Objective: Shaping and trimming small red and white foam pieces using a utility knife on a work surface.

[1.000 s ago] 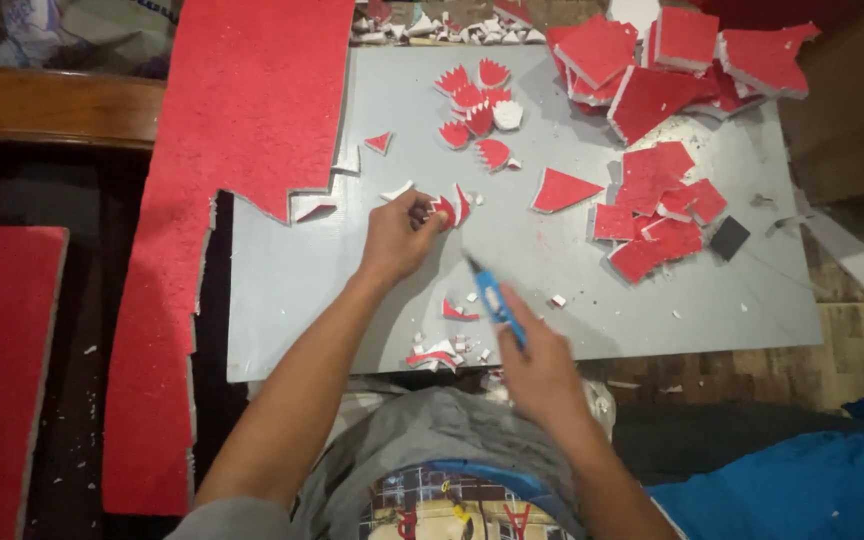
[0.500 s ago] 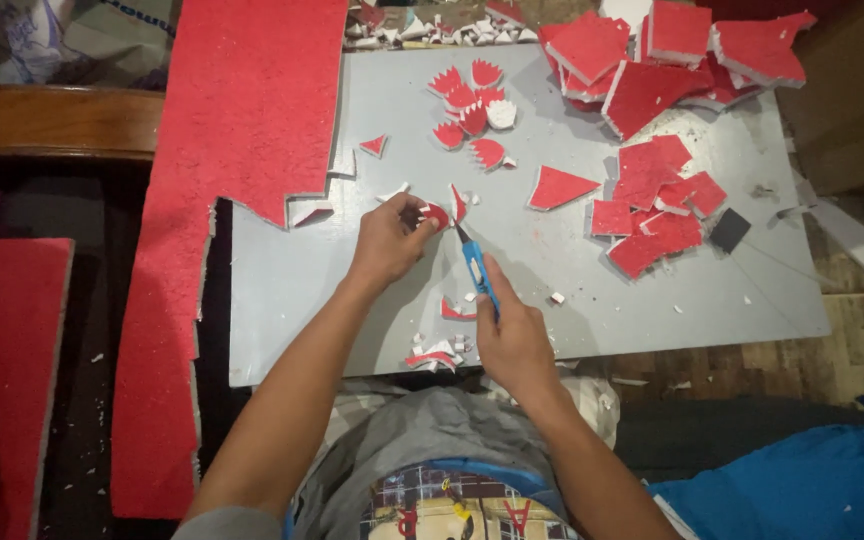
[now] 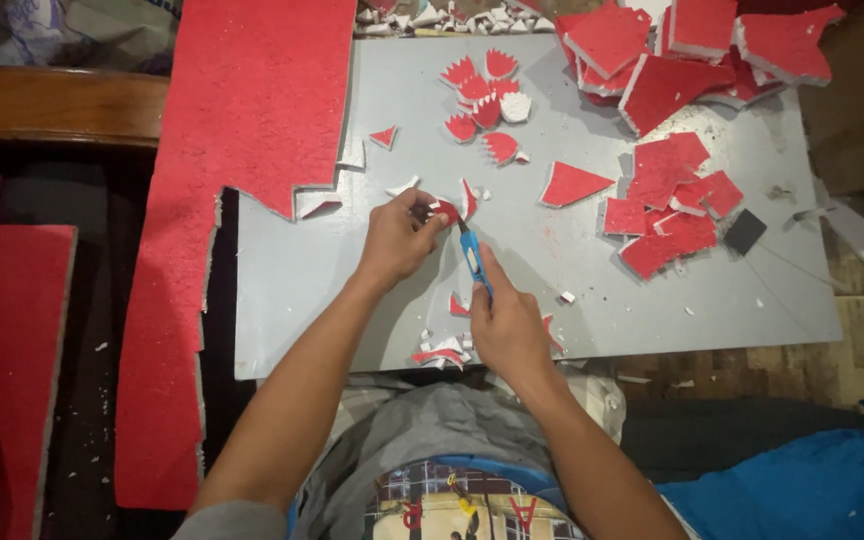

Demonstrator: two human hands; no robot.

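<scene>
Left hand (image 3: 392,240) fingers pinching a small red foam piece (image 3: 444,210); right hand (image 3: 507,325) fingers gripping a blue cutter (image 3: 474,258); red offcuts (image 3: 667,200) and foam sheet (image 3: 242,130) crowd the grey tabletop (image 3: 652,300).

There is only one view, from a camera on the person's head. It looks almost straight down on the grey table (image 3: 332,290) from above its near edge. It is quite near: both forearms come in from the bottom of the picture, and the left hand (image 3: 397,240) and right hand (image 3: 507,330) lie around the middle. All four table edges are visible, with some floor (image 3: 752,375) beside them.
</scene>
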